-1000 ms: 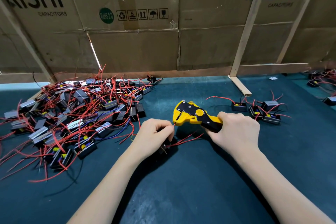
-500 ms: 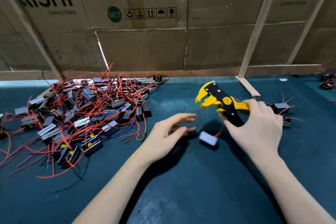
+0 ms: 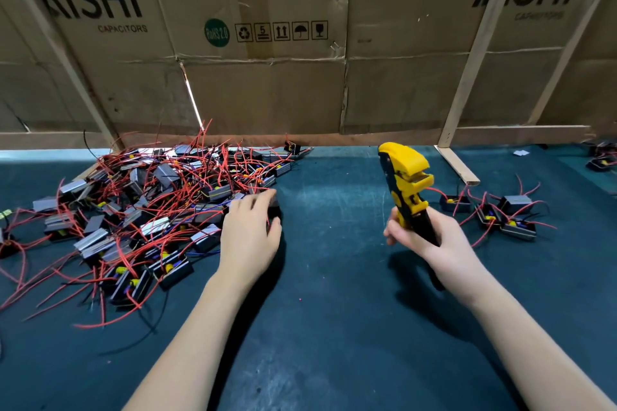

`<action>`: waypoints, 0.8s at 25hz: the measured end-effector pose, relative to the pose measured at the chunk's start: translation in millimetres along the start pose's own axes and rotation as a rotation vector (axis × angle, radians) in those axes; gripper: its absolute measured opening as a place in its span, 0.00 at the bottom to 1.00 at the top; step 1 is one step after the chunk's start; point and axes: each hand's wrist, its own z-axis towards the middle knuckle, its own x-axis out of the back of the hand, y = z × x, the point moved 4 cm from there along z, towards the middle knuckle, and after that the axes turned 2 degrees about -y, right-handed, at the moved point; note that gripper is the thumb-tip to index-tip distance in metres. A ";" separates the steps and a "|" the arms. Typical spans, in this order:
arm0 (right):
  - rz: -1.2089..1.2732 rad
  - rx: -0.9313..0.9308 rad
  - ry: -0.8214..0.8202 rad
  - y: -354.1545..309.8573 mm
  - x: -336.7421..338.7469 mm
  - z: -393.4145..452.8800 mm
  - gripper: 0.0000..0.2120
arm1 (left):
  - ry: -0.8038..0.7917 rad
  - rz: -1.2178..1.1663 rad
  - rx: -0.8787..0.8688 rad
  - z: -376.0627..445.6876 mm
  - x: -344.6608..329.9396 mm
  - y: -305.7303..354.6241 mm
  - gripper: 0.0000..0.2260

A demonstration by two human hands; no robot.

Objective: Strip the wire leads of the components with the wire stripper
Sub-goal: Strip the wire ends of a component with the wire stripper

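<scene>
The right hand (image 3: 440, 243) grips the wire stripper (image 3: 405, 187) by its black-and-yellow handles, fingers curled round them, the tool held almost upright above the tabletop (image 3: 334, 310). Its chunky yellow plastic head points up and away, and the jaws stand apart, showing a dull metal blade face between them. The tool is clear of every wire.

The left hand (image 3: 248, 237) lies palm down at the right edge of the big heap of components (image 3: 143, 210). Its fingers (image 3: 257, 200) reach over a small dark block at the heap's rim; whether they are gripping it or only touching it cannot be told, as the hand covers it.

The heap is a tangle of small rectangular modules, black casings with ribbed silvery metal faces and yellow parts inside, threaded through with thin red leads and a few blue and black ones that spill out over the tabletop. A smaller cluster of components (image 3: 500, 213) of the same kind sits to the right, beyond the stripper, its red leads curling outward.

The tabletop is covered in dark teal matting with a fine, scuffed texture and pale smudges. Behind it stands a wall of creased brown cardboard (image 3: 267, 93) printed "AiSHi CAPACITORS", braced by pale wooden battens (image 3: 467, 77).
</scene>
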 end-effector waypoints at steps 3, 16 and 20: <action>0.020 -0.023 0.002 1.5 -3.9 -0.4 0.21 | -0.065 0.256 -0.069 -3.0 -8.2 3.7 0.20; -0.048 -0.116 0.226 11.1 11.9 3.3 0.24 | -0.014 -0.257 -0.279 -16.9 16.6 43.5 0.09; -0.228 -0.190 0.281 19.2 14.2 4.7 0.21 | -0.150 -0.230 -0.220 -15.7 -0.9 38.4 0.13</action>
